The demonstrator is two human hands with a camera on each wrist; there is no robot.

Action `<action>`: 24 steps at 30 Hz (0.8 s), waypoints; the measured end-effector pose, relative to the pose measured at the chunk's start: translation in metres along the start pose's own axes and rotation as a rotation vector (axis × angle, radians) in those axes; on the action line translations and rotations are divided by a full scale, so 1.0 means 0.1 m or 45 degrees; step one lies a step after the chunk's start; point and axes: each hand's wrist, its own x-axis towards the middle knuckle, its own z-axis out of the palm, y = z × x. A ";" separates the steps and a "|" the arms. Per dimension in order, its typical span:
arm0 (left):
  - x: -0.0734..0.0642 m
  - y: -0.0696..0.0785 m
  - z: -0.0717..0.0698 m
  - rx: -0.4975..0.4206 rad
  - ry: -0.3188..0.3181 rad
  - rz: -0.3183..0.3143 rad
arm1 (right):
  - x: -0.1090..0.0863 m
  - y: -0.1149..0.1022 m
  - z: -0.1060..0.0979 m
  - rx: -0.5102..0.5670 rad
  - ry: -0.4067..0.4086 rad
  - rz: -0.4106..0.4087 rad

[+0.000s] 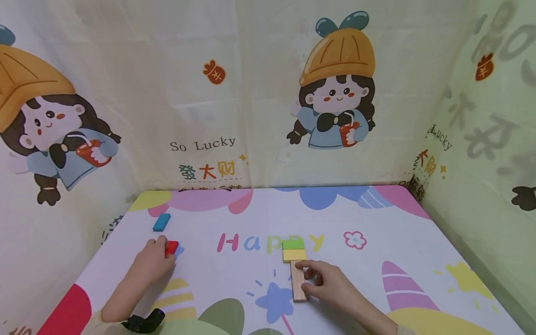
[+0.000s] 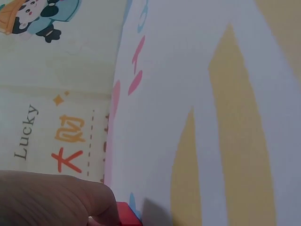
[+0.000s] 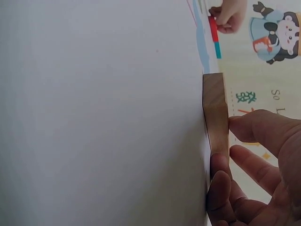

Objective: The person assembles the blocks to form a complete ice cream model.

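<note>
On the left of the table, my left hand grips a small red block, partly covered by the fingers. The left wrist view catches only the hand's edge and a corner of the red block. My right hand holds a plain wooden block from its right side, fingertips at the far end and thumb nearer me. The right wrist view shows fingers and thumb against the wooden block. Just beyond lie a yellow block and a green block, lined up edge to edge.
A blue block lies on the table beyond the left hand. The printed white tablecloth carries coloured shapes and the word Happy. Cloth walls with cartoon figures stand behind the table and at both sides.
</note>
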 end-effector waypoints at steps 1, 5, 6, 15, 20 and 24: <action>0.00 0.03 0.01 -0.004 0.003 0.006 | 0.00 0.00 0.00 -0.001 0.000 -0.001; 0.02 0.13 0.04 -0.013 0.017 0.034 | 0.01 0.01 0.00 -0.008 -0.001 -0.009; 0.03 0.16 0.05 -0.017 0.017 0.043 | 0.01 0.01 0.00 -0.011 -0.002 -0.010; 0.06 0.48 0.16 -0.043 0.038 0.143 | -0.01 0.03 0.02 -0.008 -0.002 -0.007; 0.09 0.68 0.22 -0.055 0.055 0.178 | 0.00 0.04 0.02 -0.015 0.004 -0.017; 0.13 0.82 0.30 -0.075 0.060 0.175 | 0.00 0.03 0.02 -0.021 -0.002 -0.010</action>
